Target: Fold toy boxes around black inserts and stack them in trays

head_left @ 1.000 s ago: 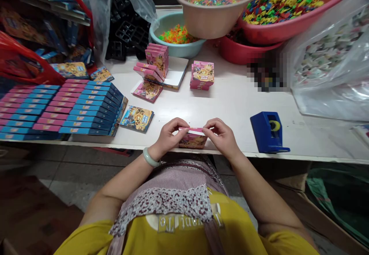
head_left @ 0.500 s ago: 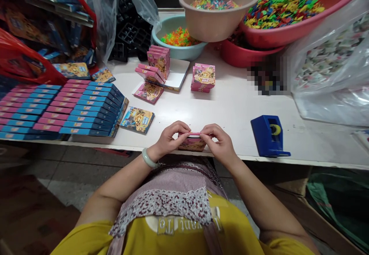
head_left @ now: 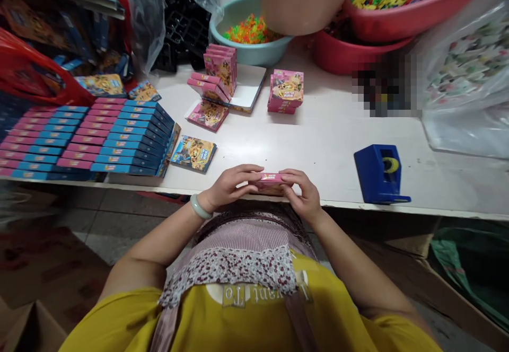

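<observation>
A small pink printed box [head_left: 271, 177] stands upright at the table's front edge, its narrow pink end facing up. My left hand [head_left: 234, 185] grips its left side, with a pale bangle on the wrist. On the other side my right hand [head_left: 301, 192] holds the box between thumb and fingers. Both hands partly cover its front. Further left lies a flat blue-and-yellow box [head_left: 194, 154]. Behind the hands sits a short stack of pink boxes [head_left: 287, 89]. More pink boxes [head_left: 220, 68] stand on an opened white-lined carton [head_left: 250, 84].
Rows of pink and blue boxes [head_left: 123, 137] fill the table's left. A blue tape dispenser [head_left: 376, 174] stands at the right. Basins of small colourful pieces, including a light blue basin [head_left: 254, 50], line the back. A clear bag [head_left: 465, 92] lies far right.
The box's open top flap is now closed, showing its printed pink end. My fingers have shifted from the flap to the box's sides. The view has tilted slightly downward.
</observation>
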